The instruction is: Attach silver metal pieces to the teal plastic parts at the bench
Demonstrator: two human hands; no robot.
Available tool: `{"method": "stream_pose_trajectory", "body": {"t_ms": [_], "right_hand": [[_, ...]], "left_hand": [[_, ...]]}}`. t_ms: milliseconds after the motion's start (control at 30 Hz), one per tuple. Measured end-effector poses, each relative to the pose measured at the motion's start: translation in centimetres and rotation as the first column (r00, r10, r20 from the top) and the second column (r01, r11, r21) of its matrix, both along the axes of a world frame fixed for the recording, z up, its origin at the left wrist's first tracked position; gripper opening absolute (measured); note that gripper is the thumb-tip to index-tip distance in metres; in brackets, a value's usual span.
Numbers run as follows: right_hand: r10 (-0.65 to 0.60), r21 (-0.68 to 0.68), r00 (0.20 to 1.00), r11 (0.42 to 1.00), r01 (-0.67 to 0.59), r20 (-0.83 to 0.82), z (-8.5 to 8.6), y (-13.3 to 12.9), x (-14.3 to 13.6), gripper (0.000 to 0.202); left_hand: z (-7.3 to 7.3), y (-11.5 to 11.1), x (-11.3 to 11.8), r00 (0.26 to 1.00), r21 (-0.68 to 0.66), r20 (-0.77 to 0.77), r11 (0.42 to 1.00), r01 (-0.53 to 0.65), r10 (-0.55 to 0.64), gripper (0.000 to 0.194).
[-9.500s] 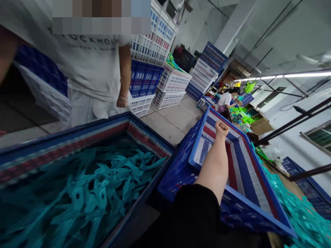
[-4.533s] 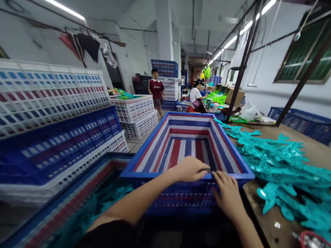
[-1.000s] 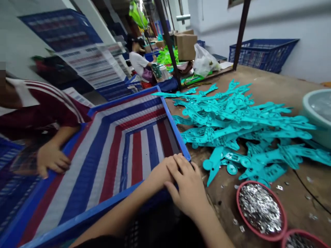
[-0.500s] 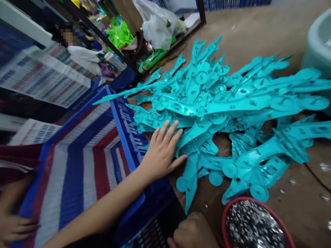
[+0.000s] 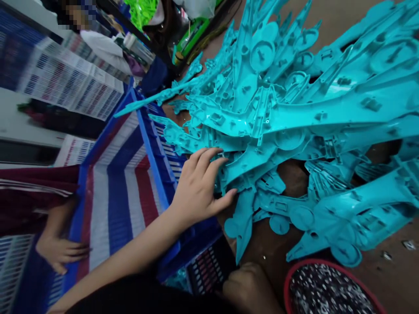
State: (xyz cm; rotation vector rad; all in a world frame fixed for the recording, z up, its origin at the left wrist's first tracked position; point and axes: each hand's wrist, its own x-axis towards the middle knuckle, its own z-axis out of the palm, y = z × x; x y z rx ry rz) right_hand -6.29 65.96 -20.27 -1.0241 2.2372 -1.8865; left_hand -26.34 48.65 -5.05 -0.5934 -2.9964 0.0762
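Note:
A large heap of turquoise moulded plastic parts (image 5: 288,117) lies tangled on the brown table (image 5: 293,179). My left hand (image 5: 198,187) is over the heap's near left edge, its fingers bent and thumb held apart. The fingertips are at the parts, but I cannot tell whether they touch, and nothing shows gripped. Low in the view, my right hand (image 5: 250,285) is closed near the table's front edge; whatever it may hold is hidden. Beside it stands a red-rimmed bowl (image 5: 288,283) of small shiny metal pieces (image 5: 330,290).
A blue crate (image 5: 144,135) with a striped red, white and blue lining (image 5: 119,187) stands left of the table. One long turquoise piece (image 5: 153,97) juts over its edge. Another person's hand (image 5: 62,253) rests on the crate's far side. White crates (image 5: 73,83) are stacked behind.
The view has come closer to the heap and shifted. My left hand's fingers have bent more at the parts. The other person's hand shows further into view on the crate's side.

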Motion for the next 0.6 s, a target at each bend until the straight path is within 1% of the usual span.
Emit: {"method": "stream_pose_trajectory", "body": {"t_ms": [100, 233, 333, 400, 500, 600], "right_hand": [[-0.031, 0.013, 1.0, 0.999, 0.031, 0.007, 0.8, 0.4, -0.3, 0.057], [-0.002, 0.031, 1.0, 1.0, 0.002, 0.029, 1.7, 1.5, -0.7, 0.047], [0.016, -0.016, 0.994, 1.0, -0.014, 0.108, 1.9, 2.3, -1.2, 0.045], [0.025, -0.042, 0.99, 0.999, -0.019, 0.141, 1.9, 2.7, -1.5, 0.046], [0.033, -0.001, 0.995, 0.999, -0.033, 0.089, 1.9, 3.1, -1.5, 0.046], [-0.009, 0.019, 0.999, 1.0, 0.01, -0.052, 1.2, 3.5, -1.4, 0.049]], "left_hand": [[0.1, 0.1, 0.3, 0.998, 0.01, -0.057, 1.0, 0.022, -0.022, 0.06], [0.1, 0.0, 0.6, 0.988, 0.094, -0.154, 0.995, 0.043, -0.028, 0.056], [0.0, -0.2, 0.4, 0.982, 0.16, -0.185, 0.985, 0.066, -0.035, 0.051], [-0.2, -0.3, 0.3, 0.984, 0.176, -0.174, 0.981, 0.08, -0.049, 0.047], [-0.3, 0.2, 0.7, 0.99, 0.166, -0.133, 0.984, 0.064, -0.042, 0.043], [-0.4, 1.1, 1.1, 0.997, 0.107, -0.059, 0.992, 0.059, -0.053, 0.046]]}}
